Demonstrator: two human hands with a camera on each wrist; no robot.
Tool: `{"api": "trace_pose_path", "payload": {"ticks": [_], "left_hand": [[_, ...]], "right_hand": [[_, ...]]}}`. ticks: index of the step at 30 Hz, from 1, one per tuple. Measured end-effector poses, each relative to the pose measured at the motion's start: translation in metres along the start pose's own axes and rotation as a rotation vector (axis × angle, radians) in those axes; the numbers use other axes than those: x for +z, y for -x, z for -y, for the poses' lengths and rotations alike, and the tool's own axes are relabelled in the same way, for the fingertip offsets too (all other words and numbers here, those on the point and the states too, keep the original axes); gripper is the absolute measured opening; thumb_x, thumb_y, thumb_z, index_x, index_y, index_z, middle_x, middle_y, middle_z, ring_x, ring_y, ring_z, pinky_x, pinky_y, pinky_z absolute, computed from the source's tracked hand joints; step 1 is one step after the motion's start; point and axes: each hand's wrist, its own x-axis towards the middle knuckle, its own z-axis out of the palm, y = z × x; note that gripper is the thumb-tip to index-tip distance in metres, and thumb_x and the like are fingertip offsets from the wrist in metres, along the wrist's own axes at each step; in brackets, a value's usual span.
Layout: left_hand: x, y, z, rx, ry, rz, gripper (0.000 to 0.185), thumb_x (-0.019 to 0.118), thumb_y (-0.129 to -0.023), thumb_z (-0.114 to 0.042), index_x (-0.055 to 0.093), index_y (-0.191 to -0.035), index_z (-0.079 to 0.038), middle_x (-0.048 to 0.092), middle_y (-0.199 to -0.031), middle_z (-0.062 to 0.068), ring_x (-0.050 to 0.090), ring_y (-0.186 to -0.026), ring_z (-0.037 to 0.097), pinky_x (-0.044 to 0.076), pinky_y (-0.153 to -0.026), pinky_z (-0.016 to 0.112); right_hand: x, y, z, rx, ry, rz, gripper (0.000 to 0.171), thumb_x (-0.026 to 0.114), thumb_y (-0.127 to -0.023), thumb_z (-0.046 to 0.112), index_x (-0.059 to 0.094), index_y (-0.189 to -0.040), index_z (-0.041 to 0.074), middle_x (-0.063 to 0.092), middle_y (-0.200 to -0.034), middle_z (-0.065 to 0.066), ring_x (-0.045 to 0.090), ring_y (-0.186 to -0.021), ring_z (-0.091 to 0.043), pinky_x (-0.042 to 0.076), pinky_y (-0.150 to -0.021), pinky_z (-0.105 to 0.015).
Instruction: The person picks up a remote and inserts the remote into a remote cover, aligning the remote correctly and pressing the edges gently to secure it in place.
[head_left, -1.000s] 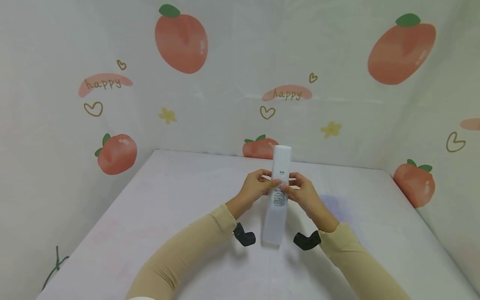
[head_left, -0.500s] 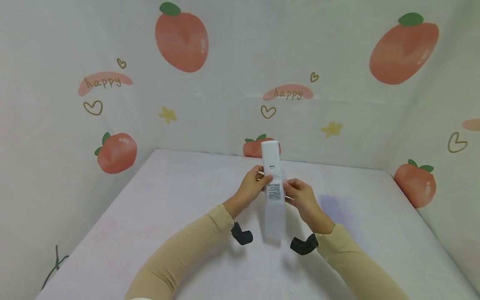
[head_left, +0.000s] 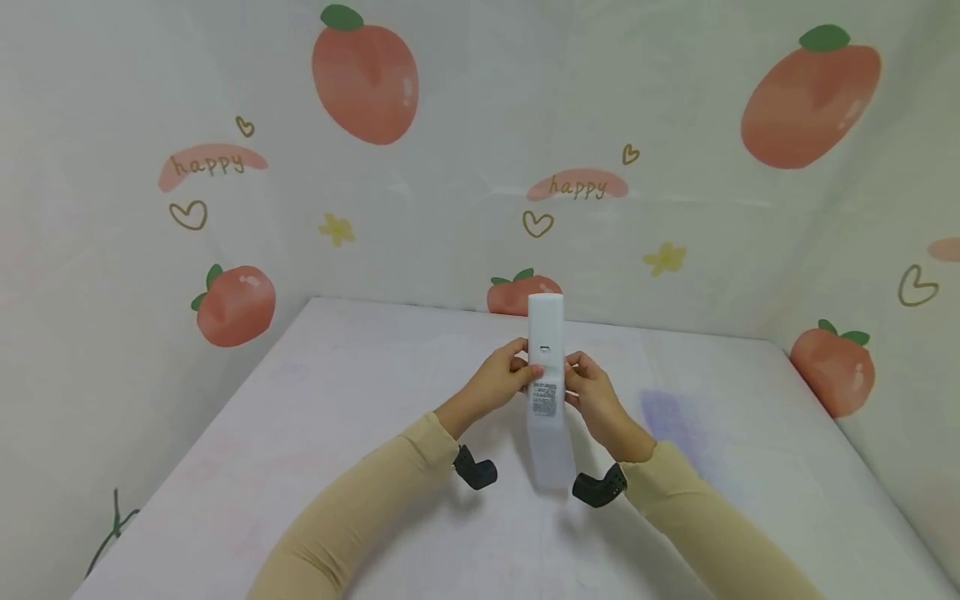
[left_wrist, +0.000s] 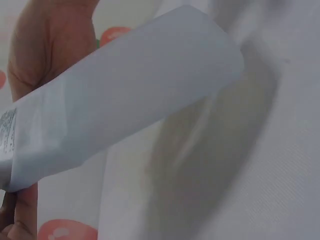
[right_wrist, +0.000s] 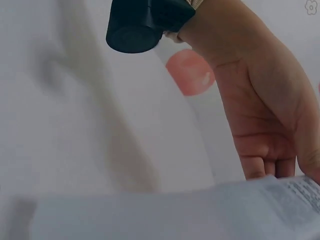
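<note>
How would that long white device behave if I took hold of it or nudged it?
The white device is probably stiff, since its lower section runs straight without sagging. Its smooth-looking surface may be slightly slippery. Stood on end, it could tip easily, being long and slim.

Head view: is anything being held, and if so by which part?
A long white object: the left hand grips its left edge, the right hand its right edge, both near mid-length, by the printed label.
</note>
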Motion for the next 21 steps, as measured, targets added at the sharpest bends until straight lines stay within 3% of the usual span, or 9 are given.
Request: {"api": "trace_pose_path", "payload": {"ticks": [3,7,9,14,18,21], "left_hand": [[0.001,-0.001,-0.004,0.018,-0.007,-0.048,0.031,0.064,-0.094,-0.018,0.054,-0.122,-0.006,0.07,-0.095,0.015,0.063,-0.079,0.014,0.056,-0.076,0.035],[0.001,-0.002,-0.006,0.032,-0.042,-0.087,0.031,0.069,-0.091,-0.023,0.058,-0.115,-0.007,0.069,-0.094,0.013,0.062,-0.078,0.013,0.055,-0.07,0.029],[0.001,-0.002,-0.006,0.039,-0.05,-0.097,0.031,0.072,-0.089,-0.024,0.06,-0.112,-0.007,0.069,-0.093,0.011,0.061,-0.077,0.012,0.054,-0.066,0.026],[0.002,-0.002,-0.006,0.062,-0.01,-0.059,0.031,0.073,-0.087,-0.022,0.062,-0.112,-0.006,0.07,-0.095,0.014,0.064,-0.079,0.014,0.056,-0.07,0.029],[0.004,0.0,-0.004,0.038,0.183,-0.03,0.041,0.071,-0.089,-0.015,0.054,-0.126,-0.005,0.065,-0.109,0.017,0.066,-0.091,0.018,0.057,-0.081,0.033],[0.008,0.001,-0.001,-0.018,0.302,-0.048,0.037,0.066,-0.092,-0.013,0.054,-0.125,-0.001,0.064,-0.107,0.014,0.067,-0.087,0.017,0.058,-0.081,0.034]], "right_hand": [[0.003,0.0,0.004,0.015,-0.025,-0.024,0.009,0.037,-0.106,0.019,0.037,-0.111,0.011,0.057,-0.088,0.005,0.058,-0.073,-0.008,0.048,-0.068,-0.025],[0.003,0.002,0.007,0.002,0.012,-0.041,0.033,0.03,-0.107,0.026,0.028,-0.138,0.017,0.061,-0.1,-0.002,0.063,-0.074,-0.011,0.052,-0.067,-0.028],[0.002,0.003,0.008,-0.008,0.023,-0.021,0.041,0.029,-0.107,0.032,0.029,-0.144,0.014,0.057,-0.11,-0.007,0.064,-0.079,-0.011,0.053,-0.07,-0.029],[-0.004,0.005,0.01,-0.008,0.009,0.037,0.041,0.047,-0.103,0.034,0.042,-0.129,0.003,0.058,-0.105,-0.003,0.065,-0.083,-0.01,0.054,-0.072,-0.029],[-0.011,0.006,0.011,-0.015,-0.026,-0.005,0.032,0.053,-0.1,0.03,0.045,-0.119,0.004,0.059,-0.097,0.003,0.066,-0.081,-0.008,0.055,-0.07,-0.028],[-0.014,0.006,0.012,-0.023,-0.061,-0.032,0.029,0.053,-0.1,0.027,0.046,-0.118,0.006,0.059,-0.094,0.005,0.066,-0.08,-0.007,0.055,-0.069,-0.027]]}}
